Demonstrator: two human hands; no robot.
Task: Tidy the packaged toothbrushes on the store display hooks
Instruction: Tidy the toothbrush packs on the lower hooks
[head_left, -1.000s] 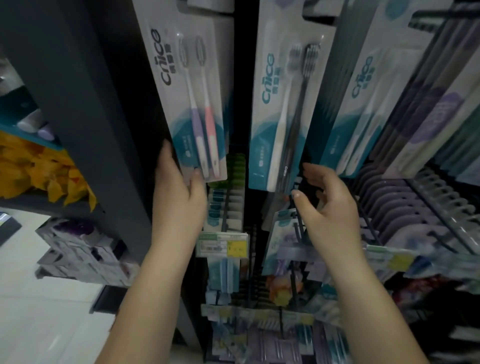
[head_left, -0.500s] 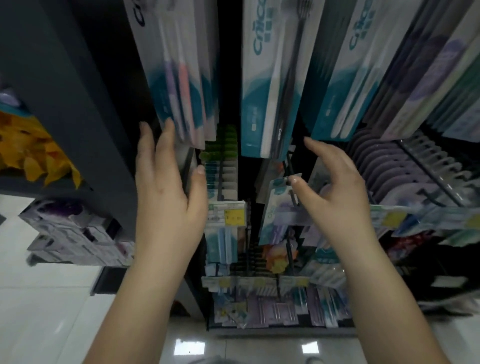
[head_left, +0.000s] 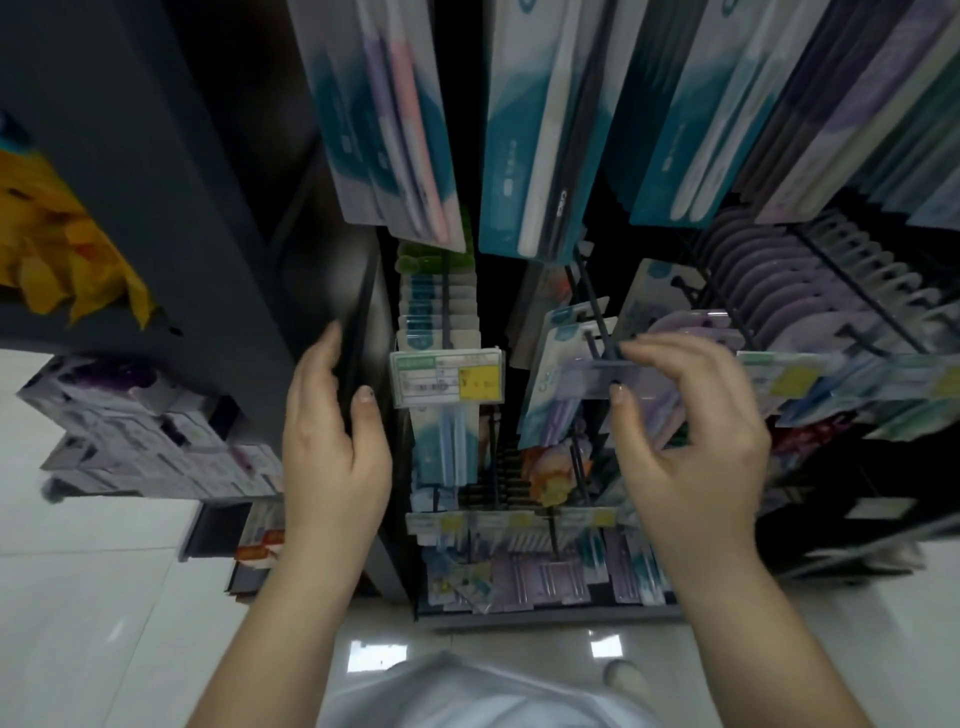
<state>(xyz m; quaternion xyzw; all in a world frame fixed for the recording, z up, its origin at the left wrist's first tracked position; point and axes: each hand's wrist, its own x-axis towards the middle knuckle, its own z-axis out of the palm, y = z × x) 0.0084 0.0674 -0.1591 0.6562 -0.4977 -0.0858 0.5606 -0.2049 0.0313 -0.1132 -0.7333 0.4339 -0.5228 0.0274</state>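
Note:
Packaged toothbrushes hang on hooks in front of me. At the top are a pack with pink and purple brushes (head_left: 395, 130) and a pack with a white and a black brush (head_left: 545, 130). Below them a row of teal packs (head_left: 436, 291) ends at a yellow price tag (head_left: 447, 376). My left hand (head_left: 332, 441) hangs relaxed beside the dark shelf upright (head_left: 156, 156) and holds nothing. My right hand (head_left: 691, 441) is loosely curved, its fingertips and thumb around a clear label strip (head_left: 597, 376) at a hook's end. The blur hides whether they touch it.
A row of purple packs (head_left: 769, 280) fills the hooks to the right. More packs hang on a lower row (head_left: 519, 566) near the white tiled floor (head_left: 104, 597). Yellow goods (head_left: 57, 244) and stacked boxes (head_left: 140, 431) sit left of the upright.
Both hands have dropped from the bottom edges of the top packs to the lower hook row. My view has tilted down, showing more floor.

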